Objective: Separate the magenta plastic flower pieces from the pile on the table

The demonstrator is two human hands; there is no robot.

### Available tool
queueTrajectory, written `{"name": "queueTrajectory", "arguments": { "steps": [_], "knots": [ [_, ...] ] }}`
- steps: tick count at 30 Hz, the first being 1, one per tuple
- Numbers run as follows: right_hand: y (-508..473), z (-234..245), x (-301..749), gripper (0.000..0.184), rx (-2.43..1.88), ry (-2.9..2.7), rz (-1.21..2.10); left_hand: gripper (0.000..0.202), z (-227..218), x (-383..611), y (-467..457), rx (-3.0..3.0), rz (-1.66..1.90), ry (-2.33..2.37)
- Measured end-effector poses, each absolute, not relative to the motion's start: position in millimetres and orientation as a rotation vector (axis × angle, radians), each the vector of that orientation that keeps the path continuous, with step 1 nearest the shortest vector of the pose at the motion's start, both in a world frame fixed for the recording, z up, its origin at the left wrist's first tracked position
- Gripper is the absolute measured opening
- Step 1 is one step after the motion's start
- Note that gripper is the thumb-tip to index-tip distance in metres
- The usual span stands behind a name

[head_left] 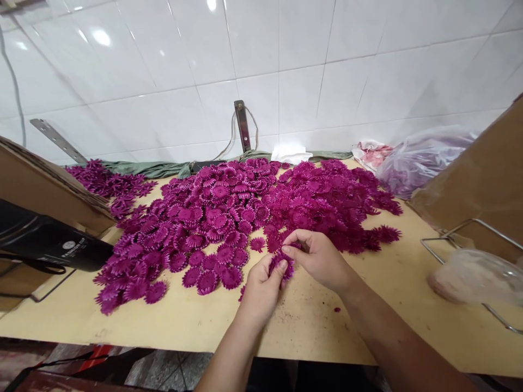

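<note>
Between both hands, over the front middle of the table, is a purple artificial flower piece [288, 268] with a fringed edge. My left hand [265, 280] is closed on it, thumb on top. The fingers of my right hand [312, 256] are pinched at its upper edge; whether they grip the same piece or a separate petal layer is hidden. Just beyond the hands lies a single flat flower piece [257, 244]. A heap of layered purple flower heads [219, 191] spreads to the left, and looser flat flower pieces [322, 201] are piled to the right.
A black cup [49, 239] leans by a cardboard box [49, 179] on the left. Darker star-shaped pieces [110, 182] lie behind. On the right are a plastic bag [420, 158], another cardboard box [469, 179], a wire frame [469, 224] and a clear plastic container [478, 276]. A tiled wall [306, 76] closes the back.
</note>
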State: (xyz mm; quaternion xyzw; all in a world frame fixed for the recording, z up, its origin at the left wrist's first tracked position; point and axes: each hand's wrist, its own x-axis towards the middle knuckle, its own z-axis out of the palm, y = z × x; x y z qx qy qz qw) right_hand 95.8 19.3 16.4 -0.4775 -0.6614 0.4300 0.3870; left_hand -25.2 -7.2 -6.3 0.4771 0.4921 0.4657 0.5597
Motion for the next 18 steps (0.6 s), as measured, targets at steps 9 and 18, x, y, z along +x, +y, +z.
{"name": "queueTrajectory", "arguments": {
  "steps": [9,18],
  "knots": [
    [51,14,127,0.05,-1.52,-1.524,0.587,0.035,-9,-31,-8,1.01,1.154,1.193],
    [2,14,93,0.019,-1.141,-1.669,1.342,0.044,-12,-27,-4,0.928,1.192,1.145]
  ]
}}
